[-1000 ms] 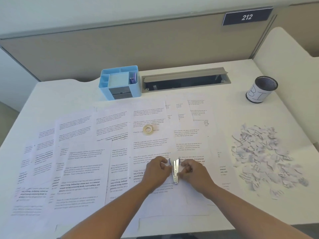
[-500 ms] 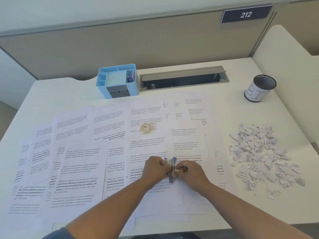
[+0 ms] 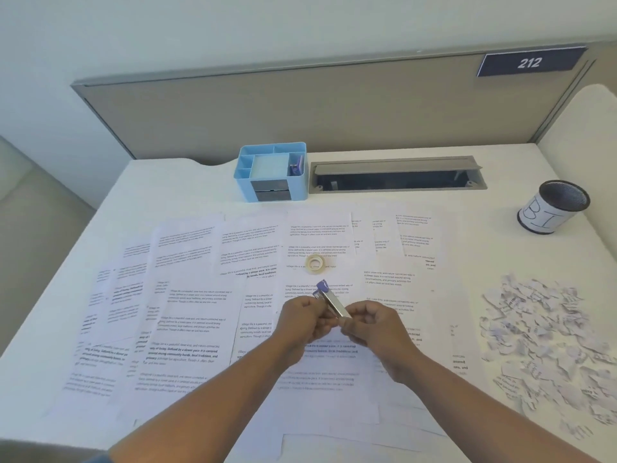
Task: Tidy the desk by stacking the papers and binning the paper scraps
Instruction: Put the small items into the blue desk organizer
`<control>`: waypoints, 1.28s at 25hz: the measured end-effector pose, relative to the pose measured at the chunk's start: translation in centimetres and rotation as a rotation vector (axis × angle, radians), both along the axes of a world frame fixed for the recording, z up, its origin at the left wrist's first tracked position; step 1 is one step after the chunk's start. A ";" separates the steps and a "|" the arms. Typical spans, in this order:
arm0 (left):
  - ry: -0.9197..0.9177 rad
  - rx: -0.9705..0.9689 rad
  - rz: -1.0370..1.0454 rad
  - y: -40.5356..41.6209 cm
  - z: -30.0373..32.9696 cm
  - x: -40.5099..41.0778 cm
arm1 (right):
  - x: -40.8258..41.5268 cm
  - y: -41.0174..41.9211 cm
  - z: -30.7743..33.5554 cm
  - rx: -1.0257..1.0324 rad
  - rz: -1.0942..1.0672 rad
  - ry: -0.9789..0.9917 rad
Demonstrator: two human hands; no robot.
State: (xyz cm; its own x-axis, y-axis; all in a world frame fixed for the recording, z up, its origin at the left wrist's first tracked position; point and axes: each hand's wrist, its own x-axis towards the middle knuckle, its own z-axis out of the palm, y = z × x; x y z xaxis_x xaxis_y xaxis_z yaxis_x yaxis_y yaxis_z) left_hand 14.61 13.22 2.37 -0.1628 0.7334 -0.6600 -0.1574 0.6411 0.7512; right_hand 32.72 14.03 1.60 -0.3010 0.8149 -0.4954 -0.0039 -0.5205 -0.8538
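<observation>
- Both hands are on a small purple stapler [image 3: 329,300]: left hand [image 3: 302,317] and right hand [image 3: 374,324] each have fingers curled round it, lifted just above the papers [image 3: 197,305].
- Papers lie fanned across the surface [image 3: 474,228], not stacked yet; scraps [image 3: 547,342] are heaped at the right, well apart from the bin cup [image 3: 552,208].
- Looks like clearing the stapler and tape roll [image 3: 315,264] comes first, then gathering sheets.

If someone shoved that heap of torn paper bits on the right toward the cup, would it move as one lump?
Probably not. The paper scraps lie as many loose, curled pieces, so a push would likely scatter them. They look very light and may flutter. The cup has a narrow mouth, so handfuls seem safer.
</observation>
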 end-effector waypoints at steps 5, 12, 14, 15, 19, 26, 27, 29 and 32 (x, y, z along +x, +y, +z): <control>0.003 0.146 -0.007 2.9 2.2 -5.6 | -4.8 4.2 2.3 -0.027 -0.083 0.144; 0.486 0.398 -0.101 12.3 3.5 -16.8 | -11.6 15.0 7.4 0.215 -0.197 -0.045; 0.600 0.425 -0.126 15.9 3.8 -19.7 | -13.4 18.8 8.8 0.327 -0.226 -0.171; 0.646 0.441 -0.145 17.8 3.9 -21.2 | -14.7 20.9 9.3 0.391 -0.220 -0.218; 0.859 0.534 -0.165 23.7 4.5 -23.9 | -18.3 26.9 10.6 0.663 -0.133 -0.424; 0.930 0.333 -0.296 29.8 1.6 -26.4 | -24.1 34.1 9.5 1.128 0.202 -0.755; 0.937 0.335 -0.278 30.1 1.1 -26.5 | -24.7 34.8 9.2 1.156 0.232 -0.766; 0.931 0.328 -0.249 30.2 0.3 -26.8 | -25.8 35.9 8.6 1.202 0.293 -0.780; 0.886 0.322 -0.203 30.1 -0.9 -27.2 | -27.1 37.3 8.1 1.259 0.429 -0.817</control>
State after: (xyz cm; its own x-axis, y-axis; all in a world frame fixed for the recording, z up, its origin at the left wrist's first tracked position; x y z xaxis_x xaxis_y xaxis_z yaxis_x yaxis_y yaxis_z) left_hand -12.63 43.28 1.50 -0.3556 0.9268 -0.1206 0.6425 0.3361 0.6887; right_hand 5.62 51.37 9.70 -0.6108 0.7424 0.2753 0.6179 0.6643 -0.4206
